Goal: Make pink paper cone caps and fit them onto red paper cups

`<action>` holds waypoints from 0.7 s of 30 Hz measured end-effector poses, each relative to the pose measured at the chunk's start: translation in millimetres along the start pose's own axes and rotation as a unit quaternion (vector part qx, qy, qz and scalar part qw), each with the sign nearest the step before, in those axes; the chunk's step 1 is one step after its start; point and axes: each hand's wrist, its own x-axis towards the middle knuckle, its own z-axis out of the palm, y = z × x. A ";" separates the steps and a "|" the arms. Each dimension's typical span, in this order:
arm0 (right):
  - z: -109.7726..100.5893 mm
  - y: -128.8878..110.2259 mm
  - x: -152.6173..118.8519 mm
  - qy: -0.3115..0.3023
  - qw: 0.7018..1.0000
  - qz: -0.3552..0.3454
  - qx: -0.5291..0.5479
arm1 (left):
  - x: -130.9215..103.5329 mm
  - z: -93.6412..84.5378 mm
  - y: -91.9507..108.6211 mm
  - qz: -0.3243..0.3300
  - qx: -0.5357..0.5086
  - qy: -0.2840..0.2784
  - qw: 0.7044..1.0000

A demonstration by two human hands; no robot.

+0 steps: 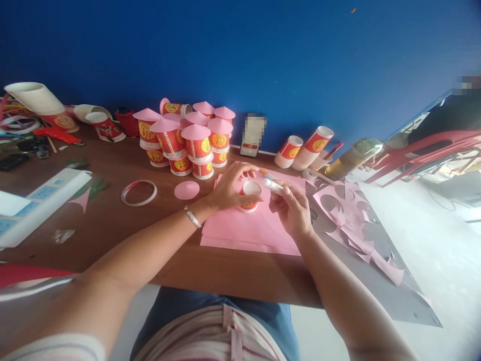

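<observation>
My left hand is curled round a red and white paper cup, its thumb in front and its fingers behind. The cup stands open end up on a stack of pink paper sheets. In my right hand is a white glue stick, held tilted close to the cup's rim with its tip towards the cup. A pink paper cone lies on the table left of the sheets. Behind it stand several stacked red cups topped with pink cones.
A tape roll and a white power strip lie to the left. Nested cups, a phone-like device and a bottle stand along the blue wall. Pink paper offcuts cover the right end.
</observation>
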 end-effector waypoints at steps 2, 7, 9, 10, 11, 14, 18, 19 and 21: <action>2.2 -1.4 -2.6 -0.019 1.000 0.003 0.008 | 3.1 -3.6 5.5 0.018 0.013 -0.006 1.000; -1.0 -2.0 -0.7 0.014 1.000 0.001 0.016 | 9.4 -14.5 0.0 -0.047 -0.077 0.030 0.995; -2.2 -3.0 1.4 0.029 0.999 0.001 0.014 | 12.2 -19.5 -2.6 -0.086 -0.127 0.068 0.986; -2.5 -3.4 2.3 0.032 0.999 0.002 0.013 | 13.7 -21.9 -2.9 -0.098 -0.139 0.080 0.982; -2.7 -3.7 3.0 0.032 0.999 0.003 0.011 | 15.2 -24.3 -2.8 -0.107 -0.143 0.087 0.980; -4.4 -1.8 5.2 0.037 0.999 0.008 0.011 | 17.8 -30.2 -2.7 -0.131 -0.137 0.071 0.979; -13.2 7.0 10.9 0.107 0.994 0.014 0.026 | 11.4 -34.5 -10.5 -0.139 -0.110 -0.074 0.981; -16.2 9.4 12.7 0.128 0.991 0.017 0.032 | 7.7 -34.5 -13.4 -0.136 -0.093 -0.118 0.979; -21.4 13.5 16.0 0.157 0.986 0.023 0.045 | -1.4 -33.0 -18.8 -0.137 -0.049 -0.190 0.971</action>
